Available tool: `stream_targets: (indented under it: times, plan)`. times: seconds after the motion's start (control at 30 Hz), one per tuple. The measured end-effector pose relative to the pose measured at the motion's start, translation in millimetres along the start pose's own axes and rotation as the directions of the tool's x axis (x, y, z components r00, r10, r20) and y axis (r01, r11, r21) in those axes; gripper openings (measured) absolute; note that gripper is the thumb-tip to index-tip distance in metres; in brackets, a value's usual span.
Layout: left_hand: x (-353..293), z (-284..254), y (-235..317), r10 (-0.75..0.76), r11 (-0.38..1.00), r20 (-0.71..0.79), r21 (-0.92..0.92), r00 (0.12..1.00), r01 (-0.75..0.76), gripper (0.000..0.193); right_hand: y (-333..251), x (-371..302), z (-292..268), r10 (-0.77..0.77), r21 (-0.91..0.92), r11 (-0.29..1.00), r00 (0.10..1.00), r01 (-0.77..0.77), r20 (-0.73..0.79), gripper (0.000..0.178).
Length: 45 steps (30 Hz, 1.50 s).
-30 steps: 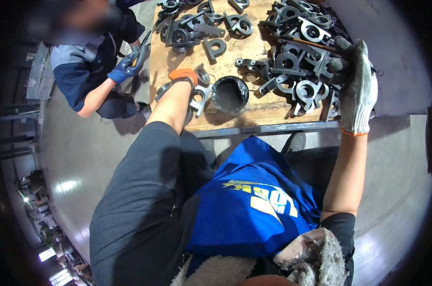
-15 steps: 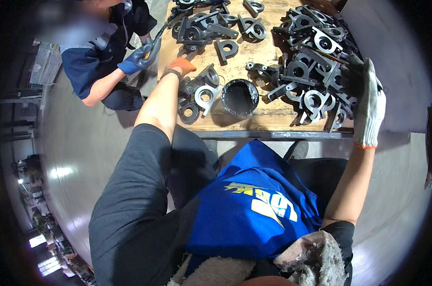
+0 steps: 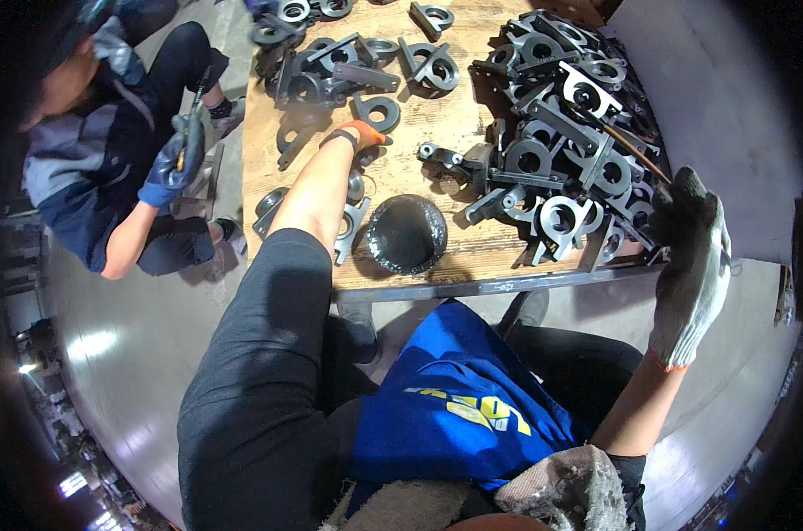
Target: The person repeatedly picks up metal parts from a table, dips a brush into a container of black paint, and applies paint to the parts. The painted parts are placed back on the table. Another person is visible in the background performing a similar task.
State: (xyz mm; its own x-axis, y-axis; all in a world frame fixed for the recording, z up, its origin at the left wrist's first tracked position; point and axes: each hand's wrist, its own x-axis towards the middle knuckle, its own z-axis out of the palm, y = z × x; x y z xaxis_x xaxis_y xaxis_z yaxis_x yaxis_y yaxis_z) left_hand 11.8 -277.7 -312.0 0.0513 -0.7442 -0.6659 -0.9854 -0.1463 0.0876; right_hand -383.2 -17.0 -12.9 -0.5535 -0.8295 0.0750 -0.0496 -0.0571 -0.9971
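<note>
My left hand (image 3: 364, 134), in an orange glove, reaches over the table to a dark metal ring bracket (image 3: 381, 113). Its fingers are at the bracket's lower edge and mostly hidden, so I cannot tell whether they grip it. At the right, my right hand (image 3: 692, 252) wears a white knit glove with a dark, stained palm. It is closed round a thin brown stick (image 3: 636, 152), whose far end points at the big pile of brackets (image 3: 543, 155). Near the front edge stands a round black pot (image 3: 407, 234) with a smeared rim.
More brackets are heaped at the back left (image 3: 335, 75), and a few lie beside my left forearm. A grey panel (image 3: 694, 115) rises along the table's right side. At the left, a co-worker in dark clothes has a blue-gloved hand (image 3: 176, 164) on a thin tool.
My view has shifted, moving the table left and down in the picture. My left hand has moved right across the table to the ring bracket. My right hand still has the stick.
</note>
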Motion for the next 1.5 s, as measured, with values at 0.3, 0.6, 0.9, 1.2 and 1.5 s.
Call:
stream_targets:
  times: [0.3, 0.6, 0.9, 1.2, 1.5]
  plan:
    - [6.2, -6.0, 2.2, -0.092, 0.894, 0.067, -0.434, 0.993, 0.112, 0.019, -4.4, 6.3, 8.4, -0.014, -0.002, 1.0, 0.999, 0.014, 0.047, 0.043]
    - [24.5, -15.0, -15.5, -0.039, 0.79, 0.073, -0.609, 0.997, 0.076, 0.026, -6.2, 1.4, 14.9, 0.016, -0.03, 0.999, 1.0, -0.017, -0.006, 0.041]
    - [-86.0, -59.5, 1.7, -0.082, 0.143, 0.11, -0.982, 0.991, 0.12, 0.033, -18.0, -5.8, 20.7, -0.158, -0.211, 0.96, 0.977, 0.186, 0.14, 0.038]
    - [-285.1, -131.8, -24.3, 0.303, -0.204, -0.354, -0.931, 0.885, -0.303, 0.018, -13.4, -11.9, 48.3, 0.058, -0.187, 0.982, 0.957, -0.004, 0.285, 0.037]
    - [-391.9, -41.0, 3.5, -0.274, -0.07, -0.801, -0.535, 0.532, -0.842, 0.03, 12.5, -72.2, 78.5, 0.149, -0.438, 0.885, 0.794, 0.159, 0.589, 0.049]
